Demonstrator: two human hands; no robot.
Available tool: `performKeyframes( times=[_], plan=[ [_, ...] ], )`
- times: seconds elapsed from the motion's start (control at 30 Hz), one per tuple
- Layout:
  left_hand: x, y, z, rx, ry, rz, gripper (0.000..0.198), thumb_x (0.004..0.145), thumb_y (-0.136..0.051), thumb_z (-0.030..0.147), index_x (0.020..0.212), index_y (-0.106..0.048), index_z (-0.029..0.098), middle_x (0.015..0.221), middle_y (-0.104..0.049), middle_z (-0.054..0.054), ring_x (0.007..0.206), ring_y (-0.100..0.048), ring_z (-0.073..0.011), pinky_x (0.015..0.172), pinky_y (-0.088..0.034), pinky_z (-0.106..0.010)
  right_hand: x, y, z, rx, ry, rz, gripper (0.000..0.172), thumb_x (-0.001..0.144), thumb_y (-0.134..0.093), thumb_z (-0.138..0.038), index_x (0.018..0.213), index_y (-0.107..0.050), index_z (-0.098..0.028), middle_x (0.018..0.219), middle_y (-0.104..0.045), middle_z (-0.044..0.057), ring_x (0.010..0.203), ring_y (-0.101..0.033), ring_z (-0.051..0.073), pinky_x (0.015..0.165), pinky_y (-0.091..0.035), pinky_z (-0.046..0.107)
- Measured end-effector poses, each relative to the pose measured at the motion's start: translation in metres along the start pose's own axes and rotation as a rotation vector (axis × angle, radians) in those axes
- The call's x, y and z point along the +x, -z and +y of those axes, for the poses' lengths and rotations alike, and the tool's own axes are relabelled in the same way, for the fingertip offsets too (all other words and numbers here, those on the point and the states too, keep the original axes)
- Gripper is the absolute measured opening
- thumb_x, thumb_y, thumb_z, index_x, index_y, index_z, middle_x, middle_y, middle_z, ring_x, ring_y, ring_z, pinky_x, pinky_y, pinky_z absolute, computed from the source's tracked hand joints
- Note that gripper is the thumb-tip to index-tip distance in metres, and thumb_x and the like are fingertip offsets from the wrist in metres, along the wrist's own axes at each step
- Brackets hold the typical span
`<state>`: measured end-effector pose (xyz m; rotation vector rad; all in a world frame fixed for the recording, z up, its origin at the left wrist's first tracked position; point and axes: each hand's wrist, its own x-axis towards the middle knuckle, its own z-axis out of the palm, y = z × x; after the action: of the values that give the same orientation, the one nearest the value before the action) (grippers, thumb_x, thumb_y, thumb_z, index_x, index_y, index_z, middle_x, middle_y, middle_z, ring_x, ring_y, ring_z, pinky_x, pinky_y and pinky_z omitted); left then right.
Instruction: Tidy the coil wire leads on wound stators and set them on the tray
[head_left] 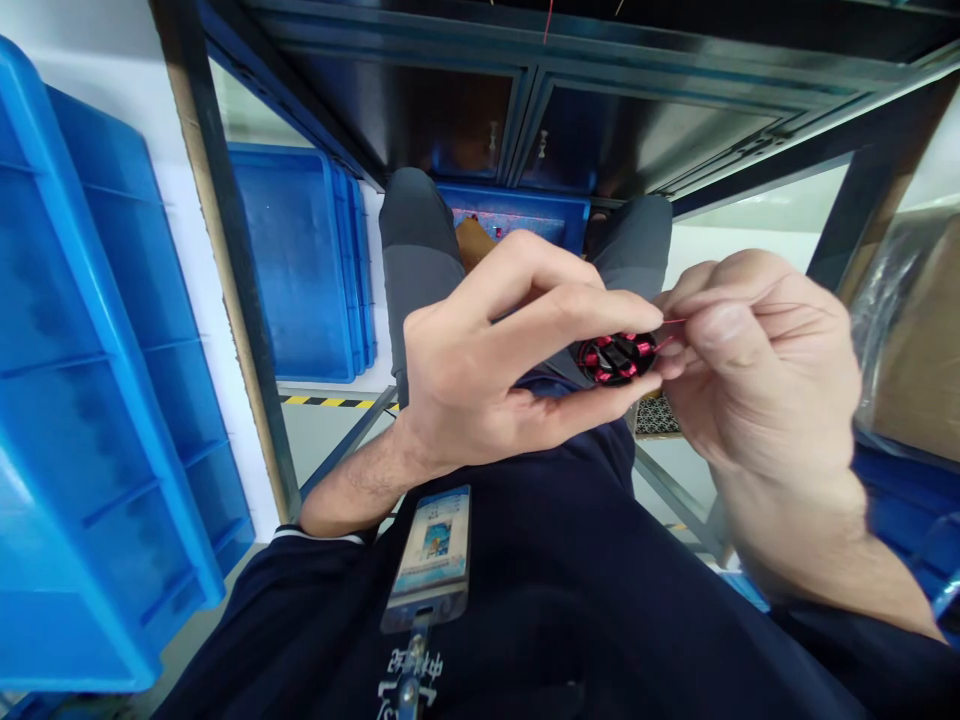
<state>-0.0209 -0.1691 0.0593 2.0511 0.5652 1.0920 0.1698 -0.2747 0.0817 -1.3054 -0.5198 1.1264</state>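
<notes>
Gripping a small black motor stator (616, 358) wound with red enamelled wire, the left hand (472, 370) clenched it between thumb and fingertips, level with the person's chest and above the lap. The right hand (757, 350) was pinching a fine red wire strand (673, 322) close to the stator's edge; the wire seemed to run between thumb and forefinger, though the fingers hid the exact hold. The stator looked light and rigid, best held by its outer rim, since the thin wire would be soft, easily kinked and liable to slip from dry fingertips. Both hands crowded the part, with the wound coils showing only in the gap between them.

Below the hands hung an ID badge (427, 555) on the dark shirt, and grey trousers (416, 240) lay beyond. Stacked blue plastic trays (75, 350) stood to the left, beside another blue tray (292, 260) under a dark metal shelf (525, 120). A plastic-wrapped cardboard box (919, 340) sat to the right, clear of the hands.
</notes>
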Motion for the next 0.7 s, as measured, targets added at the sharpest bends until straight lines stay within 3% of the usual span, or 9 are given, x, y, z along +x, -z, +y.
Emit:
performKeyframes(
  times=[0.1, 0.17, 0.3, 0.37, 0.47, 0.53, 0.6, 0.7],
  plan=[
    [-0.005, 0.006, -0.005, -0.136, 0.02, -0.12, 0.029, 0.115, -0.095, 0.04, 0.141, -0.085, 0.033, 0.131, -0.095, 0.002, 0.112, -0.093, -0.0187, 0.099, -0.079, -0.035, 0.0, -0.006, -0.002, 0.01, 0.057, -0.046, 0.041, 0.099, -0.113, -0.048, 0.081, -0.082, -0.029, 0.073, -0.07, -0.004, 0.067, -0.061, 0.016, 0.072, -0.056, 0.035],
    [-0.011, 0.005, -0.007, -0.151, 0.068, -0.134, 0.033, 0.115, -0.095, 0.048, 0.143, -0.085, 0.033, 0.137, -0.095, -0.001, 0.118, -0.094, -0.0221, 0.102, -0.08, -0.039, -0.001, -0.012, 0.0, 0.036, 0.04, -0.068, 0.052, 0.1, -0.111, -0.052, 0.078, -0.07, -0.028, 0.07, -0.062, -0.005, 0.066, -0.055, 0.017, 0.071, -0.051, 0.036],
    [-0.022, -0.008, -0.009, -0.044, 0.107, -0.119, 0.039, 0.118, -0.087, 0.068, 0.137, -0.09, 0.034, 0.126, -0.095, -0.004, 0.114, -0.095, -0.0247, 0.103, -0.08, -0.044, -0.005, -0.021, 0.006, 0.088, -0.018, -0.018, 0.065, 0.099, -0.109, -0.059, 0.078, -0.056, -0.028, 0.069, -0.051, -0.005, 0.062, -0.044, 0.017, 0.064, -0.043, 0.037],
    [-0.022, -0.012, -0.009, -0.028, 0.066, -0.085, 0.034, 0.119, -0.088, 0.066, 0.133, -0.09, 0.035, 0.123, -0.096, -0.002, 0.11, -0.096, -0.0232, 0.098, -0.08, -0.042, -0.005, -0.021, 0.006, 0.075, -0.034, -0.001, 0.066, 0.102, -0.105, -0.061, 0.078, -0.054, -0.028, 0.07, -0.051, -0.004, 0.063, -0.043, 0.019, 0.065, -0.043, 0.039],
    [-0.017, -0.011, -0.008, -0.04, -0.024, 0.043, 0.023, 0.113, -0.1, 0.047, 0.128, -0.089, 0.034, 0.123, -0.098, 0.003, 0.103, -0.096, -0.0179, 0.09, -0.079, -0.033, -0.006, -0.022, 0.002, 0.066, -0.066, -0.008, 0.066, 0.105, -0.102, -0.062, 0.077, -0.053, -0.027, 0.071, -0.052, -0.003, 0.064, -0.043, 0.019, 0.067, -0.043, 0.039],
    [-0.016, -0.01, -0.007, -0.043, -0.037, 0.069, 0.02, 0.113, -0.1, 0.041, 0.128, -0.089, 0.033, 0.126, -0.098, 0.004, 0.104, -0.097, -0.0174, 0.091, -0.079, -0.032, -0.007, -0.024, 0.0, 0.078, -0.073, -0.004, 0.066, 0.105, -0.103, -0.06, 0.077, -0.053, -0.027, 0.071, -0.052, -0.004, 0.064, -0.042, 0.018, 0.068, -0.044, 0.039],
    [-0.019, -0.011, -0.007, -0.038, 0.022, 0.028, 0.017, 0.118, -0.09, 0.047, 0.129, -0.092, 0.034, 0.127, -0.097, 0.002, 0.111, -0.096, -0.0204, 0.097, -0.081, -0.037, -0.008, -0.028, 0.001, 0.074, -0.031, 0.021, 0.066, 0.101, -0.107, -0.058, 0.077, -0.054, -0.028, 0.07, -0.049, -0.004, 0.065, -0.044, 0.018, 0.068, -0.048, 0.038],
    [-0.026, -0.014, -0.005, -0.009, 0.174, -0.08, 0.033, 0.123, -0.074, 0.059, 0.125, -0.094, 0.033, 0.128, -0.095, -0.002, 0.125, -0.095, -0.0271, 0.108, -0.081, -0.046, -0.011, -0.03, 0.005, 0.048, 0.051, 0.101, 0.06, 0.098, -0.11, -0.058, 0.076, -0.061, -0.03, 0.068, -0.051, -0.005, 0.063, -0.049, 0.018, 0.065, -0.053, 0.035]
  ],
)
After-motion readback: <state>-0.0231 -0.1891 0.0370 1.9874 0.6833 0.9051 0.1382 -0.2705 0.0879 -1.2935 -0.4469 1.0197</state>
